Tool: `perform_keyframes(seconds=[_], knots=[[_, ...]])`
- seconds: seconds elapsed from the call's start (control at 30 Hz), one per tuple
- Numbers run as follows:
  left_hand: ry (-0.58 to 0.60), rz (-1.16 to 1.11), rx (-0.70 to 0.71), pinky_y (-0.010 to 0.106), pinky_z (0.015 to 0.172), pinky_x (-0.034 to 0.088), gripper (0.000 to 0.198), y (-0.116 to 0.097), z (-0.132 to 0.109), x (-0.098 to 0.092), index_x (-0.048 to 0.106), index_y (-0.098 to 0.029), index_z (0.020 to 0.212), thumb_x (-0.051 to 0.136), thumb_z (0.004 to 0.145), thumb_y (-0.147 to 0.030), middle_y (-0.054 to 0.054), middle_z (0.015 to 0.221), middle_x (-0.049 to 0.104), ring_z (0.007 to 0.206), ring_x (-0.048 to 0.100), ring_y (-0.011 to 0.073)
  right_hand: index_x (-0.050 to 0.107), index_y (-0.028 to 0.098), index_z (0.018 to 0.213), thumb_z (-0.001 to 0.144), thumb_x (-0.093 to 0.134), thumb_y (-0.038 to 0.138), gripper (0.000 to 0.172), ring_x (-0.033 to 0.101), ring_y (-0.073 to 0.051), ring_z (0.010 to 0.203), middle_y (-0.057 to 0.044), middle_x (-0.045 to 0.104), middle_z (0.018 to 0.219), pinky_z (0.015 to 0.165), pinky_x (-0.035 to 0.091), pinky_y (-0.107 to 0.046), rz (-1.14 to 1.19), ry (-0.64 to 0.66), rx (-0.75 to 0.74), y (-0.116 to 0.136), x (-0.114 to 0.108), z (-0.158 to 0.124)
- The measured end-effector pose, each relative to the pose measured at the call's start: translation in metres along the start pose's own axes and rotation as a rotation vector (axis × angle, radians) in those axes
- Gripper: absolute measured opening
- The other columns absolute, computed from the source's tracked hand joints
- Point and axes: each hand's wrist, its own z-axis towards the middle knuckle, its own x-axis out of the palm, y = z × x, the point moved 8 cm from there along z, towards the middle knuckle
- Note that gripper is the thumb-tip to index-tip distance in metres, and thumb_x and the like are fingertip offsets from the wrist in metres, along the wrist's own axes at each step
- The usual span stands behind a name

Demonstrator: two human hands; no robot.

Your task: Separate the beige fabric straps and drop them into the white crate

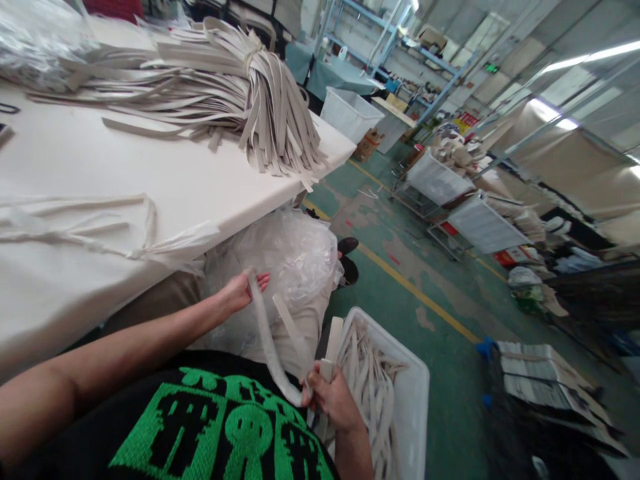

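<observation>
A long pale fabric strip (264,327) hangs in a curve between my two hands over my lap. My left hand (243,291) holds its upper end, with the fingers partly stretched out beside it. Lower down, my right hand (333,395) is closed round the strip's other part. Stiff-looking strip ends (334,340) also stick up from this hand. Crumpled clear plastic bags (295,257) lie on my lap just beyond my left hand. Beside my right hand stands a white plastic bin (424,393) with many similar strips (373,387) in it.
A tied bundle of beige strips (280,100) lies on the white-covered table (75,160) at the left. Clear plastic (40,40) and a knotted white strip (145,227) are there too. Loaded carts (435,177) and a dark stack (545,373) stand on the green floor (400,300).
</observation>
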Motion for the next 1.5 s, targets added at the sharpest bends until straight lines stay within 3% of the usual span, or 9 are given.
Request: perform_keyframes(seconds=[0.13, 0.3, 0.5, 0.7, 0.83, 0.93, 1.1, 1.3, 1.5], knots=[[0.111, 0.084, 0.103, 0.020, 0.059, 0.051, 0.024, -0.007, -0.017, 0.014, 0.061, -0.017, 0.116, 0.049, 0.097, -0.026, 0.010, 0.094, 0.073, 0.072, 0.069, 0.0130, 0.066, 0.016, 0.078, 0.069, 0.070, 0.075, 0.060, 0.048, -0.012, 0.041, -0.006, 0.062, 0.055, 0.037, 0.035, -0.022, 0.035, -0.185, -0.070, -0.008, -0.008, 0.007], [0.355, 0.283, 0.192, 0.023, 0.068, 0.052, 0.039, 0.014, -0.046, 0.035, 0.064, -0.014, 0.117, 0.055, 0.093, -0.043, 0.012, 0.099, 0.074, 0.084, 0.069, 0.0174, 0.067, 0.011, 0.084, 0.071, 0.069, 0.073, 0.063, 0.046, -0.008, 0.041, -0.005, 0.064, 0.060, 0.037, 0.036, -0.018, 0.029, -0.198, -0.164, 0.016, 0.019, 0.054], [0.664, 0.525, 0.209, 0.026, 0.043, 0.039, 0.058, 0.041, -0.077, 0.059, 0.067, -0.013, 0.110, 0.060, 0.081, -0.063, 0.003, 0.064, 0.063, 0.046, 0.050, 0.0146, 0.068, 0.010, 0.081, 0.072, 0.066, 0.073, 0.063, 0.048, -0.009, 0.040, -0.006, 0.066, 0.062, 0.037, 0.038, -0.020, -0.074, -0.154, -0.173, 0.039, 0.050, 0.087], [0.653, 0.878, 0.397, 0.027, 0.067, 0.047, 0.044, 0.002, -0.080, 0.066, 0.073, -0.015, 0.080, 0.059, 0.084, -0.056, 0.007, 0.070, 0.068, 0.068, 0.060, 0.0183, 0.071, 0.011, 0.102, 0.084, 0.059, 0.065, 0.058, 0.050, -0.009, 0.048, -0.005, 0.068, 0.074, 0.040, 0.041, -0.018, -0.121, -0.351, -0.307, 0.057, 0.021, 0.076], [0.978, 1.163, 0.215, 0.026, 0.072, 0.047, 0.053, 0.009, -0.090, 0.061, 0.074, -0.014, 0.077, 0.051, 0.089, -0.061, 0.009, 0.077, 0.071, 0.071, 0.060, 0.0182, 0.063, 0.012, 0.123, 0.079, 0.069, 0.059, 0.065, 0.043, -0.007, 0.042, 0.004, 0.057, 0.056, 0.040, 0.037, -0.017, 0.006, -0.277, -0.432, 0.083, 0.004, 0.072], [1.214, 1.249, 0.008, 0.024, 0.073, 0.046, 0.056, 0.029, -0.104, 0.053, 0.073, -0.014, 0.083, 0.045, 0.092, -0.061, 0.006, 0.071, 0.069, 0.067, 0.058, 0.0154, 0.065, 0.012, 0.121, 0.073, 0.075, 0.060, 0.068, 0.042, -0.007, 0.041, 0.006, 0.053, 0.050, 0.040, 0.035, -0.018, 0.059, -0.161, -0.449, 0.102, 0.006, 0.078], [1.302, 1.274, -0.068, 0.022, 0.074, 0.046, 0.059, 0.044, -0.116, 0.051, 0.071, -0.014, 0.075, 0.043, 0.093, -0.063, 0.005, 0.068, 0.068, 0.068, 0.058, 0.0140, 0.071, 0.012, 0.089, 0.073, 0.075, 0.057, 0.048, 0.042, -0.008, 0.040, 0.005, 0.050, 0.046, 0.041, 0.035, -0.019, -0.056, -0.170, -0.426, 0.114, 0.009, 0.081], [1.247, 1.423, -0.067, 0.023, 0.072, 0.046, 0.059, 0.058, -0.114, 0.035, 0.071, -0.014, 0.081, 0.044, 0.090, -0.067, 0.005, 0.075, 0.069, 0.072, 0.058, 0.0153, 0.067, 0.014, 0.082, 0.078, 0.070, 0.052, 0.039, 0.045, -0.009, 0.042, 0.006, 0.048, 0.046, 0.044, 0.036, -0.020, -0.129, -0.517, -0.548, 0.123, -0.036, 0.031], [0.996, 1.543, 0.080, 0.026, 0.079, 0.047, 0.049, 0.063, -0.062, -0.002, 0.068, -0.014, 0.094, 0.049, 0.087, -0.060, 0.007, 0.091, 0.070, 0.087, 0.062, 0.0206, 0.060, 0.017, 0.077, 0.073, 0.064, 0.041, 0.024, 0.041, -0.010, 0.040, 0.006, 0.043, 0.045, 0.045, 0.035, -0.024, -0.178, -1.065, -0.622, 0.138, -0.126, -0.105]])
